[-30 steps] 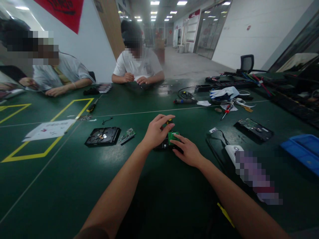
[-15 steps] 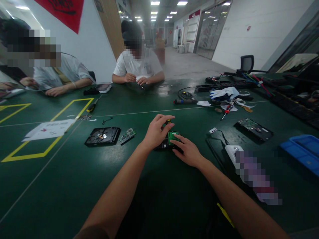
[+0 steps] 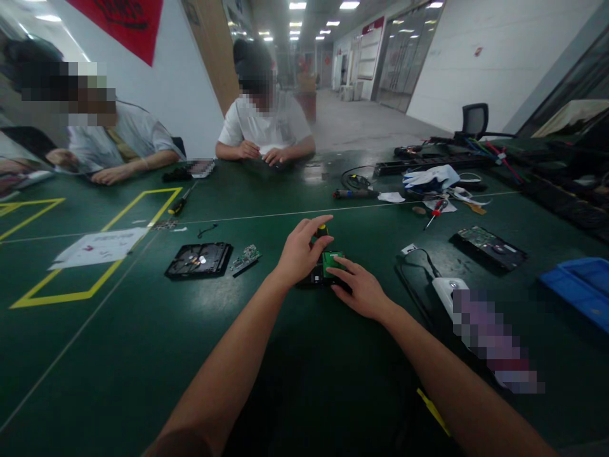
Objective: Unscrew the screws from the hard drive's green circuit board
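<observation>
A hard drive [image 3: 314, 277] with a green circuit board [image 3: 332, 261] facing up lies on the table in front of me. My left hand [image 3: 303, 249] is closed around a screwdriver [image 3: 323, 229] with a yellow and black handle, held upright above the drive. Its tip is hidden behind my fingers. The fingers of my right hand [image 3: 358, 285] are spread, and their tips rest on the circuit board and the drive's right side. To the left lie an open black drive case [image 3: 198, 260] and a loose circuit board [image 3: 246, 257].
At the right are another hard drive [image 3: 489, 247], a white device with a cable [image 3: 451, 289] and a blue bin [image 3: 578, 289]. A red screwdriver [image 3: 435, 214] and gloves [image 3: 431, 178] lie farther back. Two co-workers sit across the green table [image 3: 157, 355].
The view has shifted slightly. My left hand still grips the screwdriver and my right hand stays on the drive; neither has visibly moved over it.
</observation>
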Available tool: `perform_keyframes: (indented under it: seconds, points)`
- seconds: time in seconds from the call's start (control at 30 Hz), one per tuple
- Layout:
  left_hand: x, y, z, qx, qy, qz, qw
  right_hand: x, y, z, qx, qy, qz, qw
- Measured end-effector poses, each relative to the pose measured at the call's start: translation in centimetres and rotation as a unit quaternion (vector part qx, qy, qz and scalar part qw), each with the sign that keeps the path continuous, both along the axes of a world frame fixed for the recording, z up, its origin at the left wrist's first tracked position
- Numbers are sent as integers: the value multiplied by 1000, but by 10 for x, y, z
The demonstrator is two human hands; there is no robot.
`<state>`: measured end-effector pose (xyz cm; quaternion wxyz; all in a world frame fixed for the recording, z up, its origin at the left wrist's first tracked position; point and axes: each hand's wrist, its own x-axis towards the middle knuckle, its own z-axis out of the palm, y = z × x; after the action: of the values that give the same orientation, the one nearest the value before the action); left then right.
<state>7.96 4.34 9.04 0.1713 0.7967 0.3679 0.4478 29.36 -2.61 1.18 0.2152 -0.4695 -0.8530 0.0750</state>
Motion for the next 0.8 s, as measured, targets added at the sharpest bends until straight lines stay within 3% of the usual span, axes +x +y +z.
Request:
perform_keyframes:
  seconds: [0.33, 0.6, 0.8]
  points:
    - [-3, -2, 2, -31, 1, -98, 995, 0, 0, -1, -1, -6, -2, 1000]
    - [-1, -1, -2, -20, -1, -27, 999, 0, 0, -2, -3, -10, -10, 1000]
    - [-2, -5, 4, -25, 25, -70, 997, 0, -1, -1, -2, -5, -7, 1000]
